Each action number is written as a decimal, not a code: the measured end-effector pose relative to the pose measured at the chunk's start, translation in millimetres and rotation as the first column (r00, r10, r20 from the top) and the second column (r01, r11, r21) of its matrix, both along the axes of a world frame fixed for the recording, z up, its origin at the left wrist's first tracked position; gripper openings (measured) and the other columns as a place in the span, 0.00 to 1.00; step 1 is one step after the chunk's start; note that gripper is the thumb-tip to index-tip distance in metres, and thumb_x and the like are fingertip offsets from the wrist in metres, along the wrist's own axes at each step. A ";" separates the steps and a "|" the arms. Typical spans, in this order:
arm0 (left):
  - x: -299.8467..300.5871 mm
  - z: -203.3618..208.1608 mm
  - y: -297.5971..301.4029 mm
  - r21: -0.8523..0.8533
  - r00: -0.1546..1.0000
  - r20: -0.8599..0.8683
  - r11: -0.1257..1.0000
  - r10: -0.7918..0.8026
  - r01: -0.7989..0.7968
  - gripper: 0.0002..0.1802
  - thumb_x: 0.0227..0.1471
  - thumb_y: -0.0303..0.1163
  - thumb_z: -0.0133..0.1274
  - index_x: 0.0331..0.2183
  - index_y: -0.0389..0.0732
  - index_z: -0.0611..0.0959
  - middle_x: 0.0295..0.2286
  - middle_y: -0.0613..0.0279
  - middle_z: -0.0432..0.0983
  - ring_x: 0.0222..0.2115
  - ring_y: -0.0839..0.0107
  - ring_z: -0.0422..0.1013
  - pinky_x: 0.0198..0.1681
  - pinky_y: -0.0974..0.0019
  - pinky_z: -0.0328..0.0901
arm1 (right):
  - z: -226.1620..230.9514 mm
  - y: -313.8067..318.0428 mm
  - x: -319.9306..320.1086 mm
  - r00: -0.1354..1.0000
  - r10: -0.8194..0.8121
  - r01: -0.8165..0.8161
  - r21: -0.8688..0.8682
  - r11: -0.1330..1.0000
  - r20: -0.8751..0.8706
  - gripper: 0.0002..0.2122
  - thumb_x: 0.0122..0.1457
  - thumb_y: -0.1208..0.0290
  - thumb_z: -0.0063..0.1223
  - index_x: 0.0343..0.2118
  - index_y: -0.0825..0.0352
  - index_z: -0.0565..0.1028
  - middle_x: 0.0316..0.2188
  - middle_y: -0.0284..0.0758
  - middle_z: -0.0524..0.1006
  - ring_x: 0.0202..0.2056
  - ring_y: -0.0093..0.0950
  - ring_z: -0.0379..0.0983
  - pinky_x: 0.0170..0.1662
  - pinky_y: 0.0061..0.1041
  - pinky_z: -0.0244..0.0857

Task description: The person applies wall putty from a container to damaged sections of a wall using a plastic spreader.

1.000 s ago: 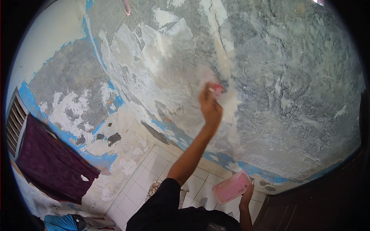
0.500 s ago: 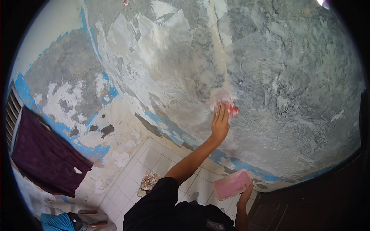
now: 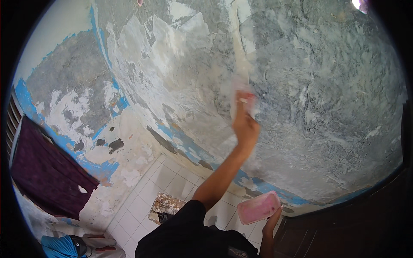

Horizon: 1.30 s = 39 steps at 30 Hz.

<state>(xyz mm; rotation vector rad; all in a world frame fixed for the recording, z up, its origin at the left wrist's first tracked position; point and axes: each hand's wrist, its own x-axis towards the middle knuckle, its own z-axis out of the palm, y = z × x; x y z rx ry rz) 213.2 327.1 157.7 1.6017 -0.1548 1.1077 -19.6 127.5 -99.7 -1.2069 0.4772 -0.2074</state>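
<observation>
My left hand (image 3: pixel 246 122) is raised against the rough grey wall (image 3: pixel 301 107), its fingers closed on a small flat red spreader (image 3: pixel 247 96). Motion smears both the spreader and my fingertips, so its exact shape is unclear. It is at the lower end of a pale vertical strip of filler (image 3: pixel 241 51). Lower and to the right, my right hand (image 3: pixel 272 220) grips the right end of a shallow rectangular pink tub (image 3: pixel 258 208). The tub is tilted, with its inside showing and whitish residue along the rim.
A dark purple cloth (image 3: pixel 49 167) hangs at a slatted opening on the left. On the white tiled floor (image 3: pixel 144 202) lies a debris-covered board (image 3: pixel 165 204) with a dark object on it. Blue fabric (image 3: pixel 60 247) is at the lower left; a dark brown door-like panel (image 3: pixel 327 234) stands lower right.
My left hand has swept a little up the wall, from fingers flat on the spreader to a bent wrist. The tub in my right hand has barely moved.
</observation>
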 end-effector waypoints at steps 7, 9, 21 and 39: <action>-45.2 -35.8 -18.3 0.268 0.938 0.068 0.912 -0.340 0.311 0.38 0.46 0.08 0.39 0.61 0.34 0.68 0.59 0.41 0.65 0.59 0.53 0.66 0.59 0.62 0.63 | -14.1 -7.2 -2.7 0.992 -0.058 0.056 -0.028 0.998 -0.111 0.30 0.70 0.43 0.30 0.60 0.67 0.65 0.54 0.38 0.70 0.56 0.30 0.67 0.57 0.30 0.61; -32.9 -48.1 10.0 0.080 0.956 0.204 0.976 -0.213 0.201 0.26 0.60 0.15 0.41 0.59 0.32 0.70 0.58 0.40 0.66 0.57 0.54 0.69 0.56 0.63 0.67 | -16.1 -12.9 -7.6 0.994 -0.025 0.024 -0.011 1.000 -0.108 0.31 0.70 0.43 0.31 0.61 0.67 0.64 0.54 0.38 0.70 0.55 0.30 0.68 0.56 0.30 0.61; -16.3 -176.5 66.2 0.455 0.991 0.025 0.884 -0.131 0.105 0.35 0.47 0.12 0.41 0.60 0.30 0.67 0.61 0.39 0.61 0.63 0.46 0.57 0.66 0.53 0.53 | -19.0 -23.5 -9.0 0.989 0.000 -0.004 -0.028 1.000 -0.146 0.38 0.65 0.36 0.34 0.66 0.66 0.58 0.62 0.39 0.65 0.62 0.34 0.63 0.62 0.38 0.58; -40.4 -91.9 39.6 0.380 0.936 -0.016 0.863 -0.353 0.332 0.43 0.38 0.04 0.38 0.58 0.36 0.72 0.56 0.45 0.70 0.60 0.52 0.65 0.61 0.58 0.62 | -29.3 -15.0 -6.0 0.978 0.047 -0.051 -0.016 0.999 -0.204 0.40 0.62 0.31 0.33 0.66 0.60 0.58 0.63 0.36 0.64 0.62 0.33 0.63 0.58 0.42 0.58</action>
